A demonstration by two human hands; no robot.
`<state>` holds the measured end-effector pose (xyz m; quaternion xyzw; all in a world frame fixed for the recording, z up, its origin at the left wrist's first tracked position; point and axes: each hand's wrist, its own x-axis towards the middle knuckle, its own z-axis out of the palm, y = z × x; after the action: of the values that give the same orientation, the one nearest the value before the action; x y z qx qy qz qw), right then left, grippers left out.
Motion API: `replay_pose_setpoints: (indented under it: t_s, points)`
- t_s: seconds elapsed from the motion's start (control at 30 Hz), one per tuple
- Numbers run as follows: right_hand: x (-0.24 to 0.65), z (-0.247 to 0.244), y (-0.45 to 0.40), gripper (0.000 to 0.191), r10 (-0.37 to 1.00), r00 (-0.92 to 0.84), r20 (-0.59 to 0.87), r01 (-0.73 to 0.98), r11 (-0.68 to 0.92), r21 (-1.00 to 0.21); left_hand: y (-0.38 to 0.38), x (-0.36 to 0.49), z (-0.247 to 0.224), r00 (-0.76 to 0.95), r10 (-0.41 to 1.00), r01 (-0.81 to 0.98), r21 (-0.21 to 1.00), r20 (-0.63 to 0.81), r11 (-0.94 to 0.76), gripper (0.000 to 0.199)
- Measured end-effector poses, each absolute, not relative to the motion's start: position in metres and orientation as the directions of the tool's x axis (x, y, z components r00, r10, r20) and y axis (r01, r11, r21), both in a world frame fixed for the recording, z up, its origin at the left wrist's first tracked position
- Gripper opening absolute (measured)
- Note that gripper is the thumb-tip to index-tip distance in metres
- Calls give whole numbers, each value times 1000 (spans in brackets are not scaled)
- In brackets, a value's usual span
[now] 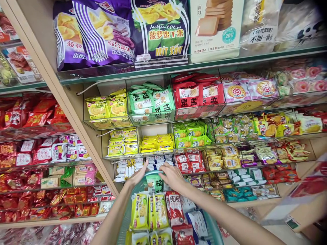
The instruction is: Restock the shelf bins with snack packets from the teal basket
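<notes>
A teal plastic basket (216,227) at the bottom centre is filled with snack packets: yellow packets (140,211), a red packet (174,207), blue-and-white packets (198,223) and a green packet (154,183) at the far end. My left hand (138,174) is at the basket's far left rim, thumb pointing up; its other fingers are mostly hidden. My right hand (170,175) rests at the far rim to the right, fingers bent over the edge. Just beyond both hands lie white and blue small packets (158,162) on a shelf.
Shelf bins rise ahead, with yellow packets (106,107), mint green packets (151,99) and red packets (198,93). Large chip bags (102,34) stand on the top shelf. A wooden upright (57,88) divides off the left shelves, which hold red packets (39,112).
</notes>
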<state>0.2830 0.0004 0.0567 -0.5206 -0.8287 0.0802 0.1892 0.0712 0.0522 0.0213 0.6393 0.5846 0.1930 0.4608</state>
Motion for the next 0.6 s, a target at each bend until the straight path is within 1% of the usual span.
replay_pose_setpoints:
  t_s: [0.1, 0.17, 0.33, 0.37, 0.4, 0.5, 0.57, 0.6]
  points:
    - [283, 56, 4, 16, 880, -427, 210, 811, 475, -341, 51, 75, 23, 267, 921, 579, 811, -282, 80, 97]
    - [284, 57, 6, 17, 889, -415, 196, 804, 459, -378, 50, 77, 25, 281, 919, 586, 808, -277, 64, 97]
    - [301, 61, 21, 41, 923, -274, 272, 755, 381, -534, 48, 78, 29, 275, 919, 605, 793, -283, 64, 97]
    - [307, 60, 28, 44, 931, -256, 261, 735, 363, -572, 47, 78, 29, 276, 917, 611, 789, -288, 64, 97]
    - [312, 58, 35, 46, 944, -252, 214, 700, 331, -633, 47, 79, 29, 278, 915, 618, 784, -294, 64, 97]
    - [327, 45, 56, 53, 943, -329, -51, 541, 144, -829, 48, 83, 29, 278, 908, 637, 768, -312, 69, 96]
    - [334, 34, 65, 59, 869, -435, -237, 426, -34, -904, 49, 88, 30, 282, 907, 643, 763, -312, 62, 94]
    - [335, 30, 68, 62, 805, -500, -320, 375, -131, -918, 49, 91, 30, 284, 905, 647, 760, -316, 62, 94]
